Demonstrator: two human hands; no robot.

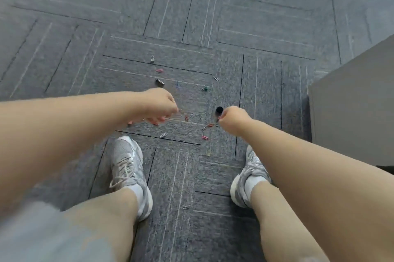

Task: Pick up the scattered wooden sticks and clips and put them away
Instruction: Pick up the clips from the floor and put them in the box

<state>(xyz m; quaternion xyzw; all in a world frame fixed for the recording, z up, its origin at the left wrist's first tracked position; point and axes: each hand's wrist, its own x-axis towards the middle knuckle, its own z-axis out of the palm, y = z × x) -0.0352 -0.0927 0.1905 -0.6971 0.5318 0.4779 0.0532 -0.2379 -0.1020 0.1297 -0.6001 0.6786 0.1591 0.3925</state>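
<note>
Several paper clips and binder clips lie scattered on the grey carpet: a silver binder clip, a pink paper clip, a dark binder clip, a green binder clip and a silver paper clip. My left hand hovers low over the carpet with curled fingers, a red clip just to its right; what it holds is hidden. My right hand is curled, with a small black round object at its fingertips. An orange clip and a pink clip lie beside it.
I am crouched, with my two grey sneakers planted behind the clips. One silver clip lies between my feet. A grey box-like piece of furniture stands at the right edge. Open carpet stretches ahead.
</note>
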